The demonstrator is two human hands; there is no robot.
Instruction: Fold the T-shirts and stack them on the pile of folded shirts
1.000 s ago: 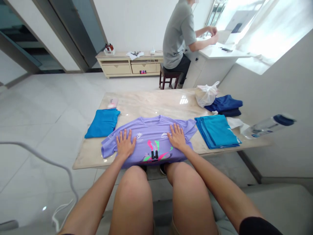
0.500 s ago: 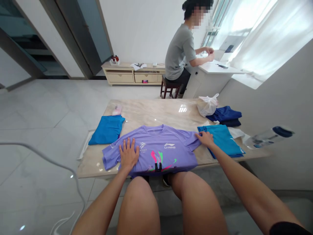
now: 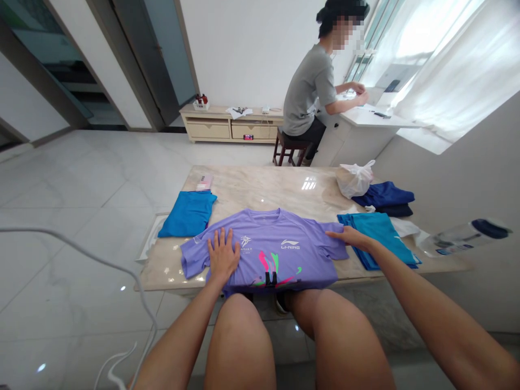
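Note:
A purple T-shirt (image 3: pixel 300 265) lies front up on the marble-topped table, its neckline away from me and its lower part hanging over the near edge. White logos and pink, green and black print mark its front. My left hand (image 3: pixel 223 255) rests flat on the left of its chest, fingers spread. Over at the right sleeve, my right hand (image 3: pixel 352 237) lies sideways on the cloth with fingers stretched to the left. Folded blue clothing (image 3: pixel 189 214) sits left of the shirt, and a folded teal-blue stack (image 3: pixel 377 235) is just beyond my right hand.
On the table (image 3: pixel 260 187) are a white plastic bag (image 3: pixel 355 179), dark blue folded clothes (image 3: pixel 385 196) and a clear bottle (image 3: pixel 463 238) at the right. A person (image 3: pixel 311 89) sits on a stool near the window. A grey cable (image 3: pixel 81 252) crosses the left side.
My right hand has turned from the sleeve's outer edge to lie further in across it, and the sleeve now spreads out flatter to the right. The left hand stays on the chest. The view has shifted slightly.

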